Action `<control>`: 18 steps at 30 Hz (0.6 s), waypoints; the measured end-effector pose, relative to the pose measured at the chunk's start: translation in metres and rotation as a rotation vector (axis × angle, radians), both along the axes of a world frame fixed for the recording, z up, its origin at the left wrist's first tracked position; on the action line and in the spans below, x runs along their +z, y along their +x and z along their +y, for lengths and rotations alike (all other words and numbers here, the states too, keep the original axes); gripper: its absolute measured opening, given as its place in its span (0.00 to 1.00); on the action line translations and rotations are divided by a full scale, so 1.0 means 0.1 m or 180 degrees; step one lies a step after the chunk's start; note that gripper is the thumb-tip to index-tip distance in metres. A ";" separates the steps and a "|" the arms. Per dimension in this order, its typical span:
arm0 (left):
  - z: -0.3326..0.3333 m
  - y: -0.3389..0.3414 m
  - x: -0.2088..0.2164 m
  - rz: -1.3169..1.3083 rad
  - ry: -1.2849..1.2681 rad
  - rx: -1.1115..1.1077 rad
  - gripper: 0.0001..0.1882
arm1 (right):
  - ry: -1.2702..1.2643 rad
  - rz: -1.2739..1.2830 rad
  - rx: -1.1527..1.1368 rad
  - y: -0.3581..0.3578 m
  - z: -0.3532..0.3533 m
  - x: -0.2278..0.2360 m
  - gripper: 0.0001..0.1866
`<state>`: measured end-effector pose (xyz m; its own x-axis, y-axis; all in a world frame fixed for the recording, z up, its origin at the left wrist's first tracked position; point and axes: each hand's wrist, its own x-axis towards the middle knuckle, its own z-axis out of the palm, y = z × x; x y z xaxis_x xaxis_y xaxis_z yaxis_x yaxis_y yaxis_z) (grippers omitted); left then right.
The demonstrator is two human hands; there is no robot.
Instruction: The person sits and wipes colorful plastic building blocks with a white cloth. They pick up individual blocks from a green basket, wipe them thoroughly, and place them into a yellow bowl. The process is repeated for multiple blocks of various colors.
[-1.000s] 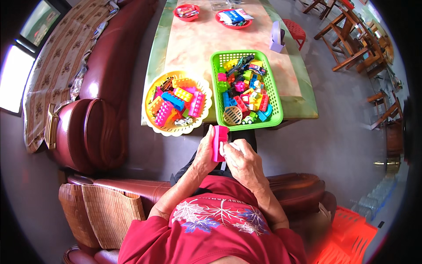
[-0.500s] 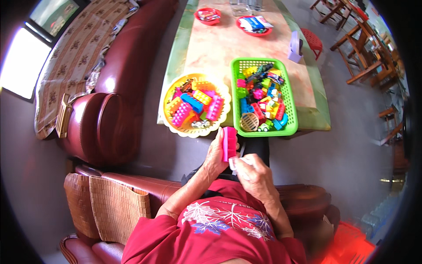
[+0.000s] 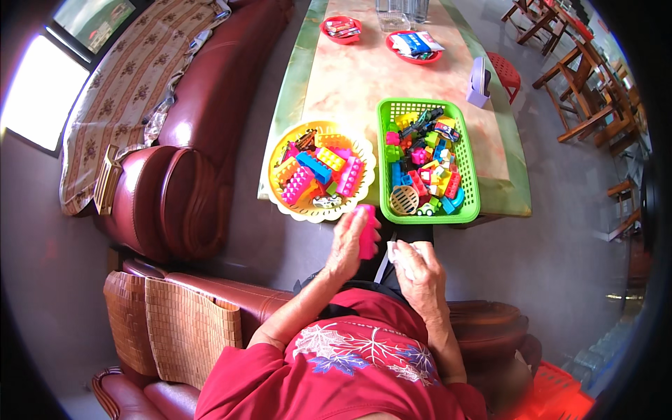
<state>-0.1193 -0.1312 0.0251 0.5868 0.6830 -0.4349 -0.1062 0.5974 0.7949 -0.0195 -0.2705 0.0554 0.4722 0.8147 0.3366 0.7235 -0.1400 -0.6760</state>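
My left hand (image 3: 347,241) is wrapped round a bright pink toy building block (image 3: 367,232), held upright above my lap just in front of the table edge. A hand's width to the right, my right hand (image 3: 420,271) is closed on a crumpled white cloth or tissue (image 3: 400,253), apart from the block. Beyond my left hand stands a round yellow basket (image 3: 283,201) of blocks, with blue, yellow, pink and orange ones and a small white toy car (image 3: 327,201). Beside it, a green rectangular basket (image 3: 472,175) holds many mixed toys and blocks.
The baskets sit at the near end of a marbled table (image 3: 343,77). Farther back are two red bowls (image 3: 341,40) with packets and a lilac holder (image 3: 478,84). A dark red leather sofa (image 3: 210,105) runs along the left. Wooden chairs (image 3: 574,91) stand at the far right.
My right hand with the white cloth has drawn away to the right from the pink block. My left hand has turned the block a little, and the whole view has shifted slightly.
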 end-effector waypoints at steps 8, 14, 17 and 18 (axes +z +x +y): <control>0.82 -0.17 -0.25 0.2156 0.4207 0.0686 0.23 | 0.0013 0.0199 0.0098 -0.01 -0.06 -0.06 0.18; 0.99 -0.27 -0.36 0.2866 0.4979 0.0425 0.23 | 0.0014 0.0385 0.0221 -0.04 -0.08 -0.10 0.17; 1.06 -0.27 -0.42 0.2842 0.5261 0.0479 0.23 | 0.0057 0.0403 0.0210 -0.02 -0.09 -0.14 0.16; 1.08 -0.25 -0.46 0.2835 0.5300 0.0476 0.22 | 0.0038 0.0399 0.0180 -0.01 -0.10 -0.15 0.16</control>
